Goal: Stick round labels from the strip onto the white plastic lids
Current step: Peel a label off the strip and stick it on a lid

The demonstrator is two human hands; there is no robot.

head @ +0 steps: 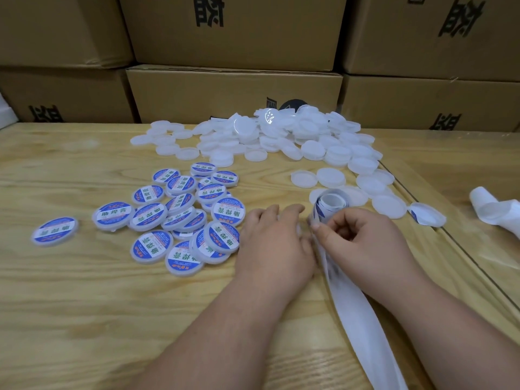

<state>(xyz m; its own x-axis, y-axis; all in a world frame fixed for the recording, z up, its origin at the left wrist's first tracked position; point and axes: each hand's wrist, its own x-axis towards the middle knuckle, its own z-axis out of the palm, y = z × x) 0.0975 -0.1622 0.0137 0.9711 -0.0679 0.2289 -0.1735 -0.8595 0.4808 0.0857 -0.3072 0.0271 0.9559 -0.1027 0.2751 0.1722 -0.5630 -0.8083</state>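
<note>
Two hands work at the label strip, between the finished lids and the plain ones.

The right hand (pixel 363 237) has its fingers curled and pinches the label strip (pixel 349 294) near its rolled end (pixel 330 205); the empty backing runs down toward the near edge of the wooden table (pixel 84 319). The left hand (pixel 277 243) lies palm down just beside it, fingers bent over something white that I cannot see well, so I cannot tell its grip. On the left side is a group of labelled lids (pixel 180 218) with blue and white stickers, some overlapping. A pile of white plastic lids (pixel 281 136) is farther back, before stacked cardboard boxes (pixel 233 91). One crumpled piece of backing paper (pixel 495 211) lies at the right edge.
</note>
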